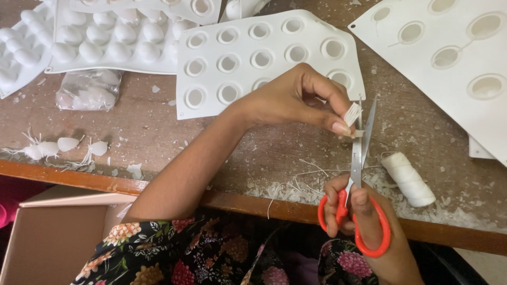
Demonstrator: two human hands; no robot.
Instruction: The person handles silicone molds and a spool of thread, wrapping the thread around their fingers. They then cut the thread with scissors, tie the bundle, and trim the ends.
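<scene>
Above the table edge, left hand (pixel 296 100) pinches white threads (pixel 352 113); right hand (pixel 351 214) fingers grip open scissors (pixel 359 174).

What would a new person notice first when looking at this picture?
Most striking are the orange-handled scissors at centre right, held in the right hand, blades open around a small bundle of white threads pinched by the left hand. Behind the hands, white moulds with round cavities cover the worn wooden table. A spool of white thread lies to the right of the scissors.
</scene>
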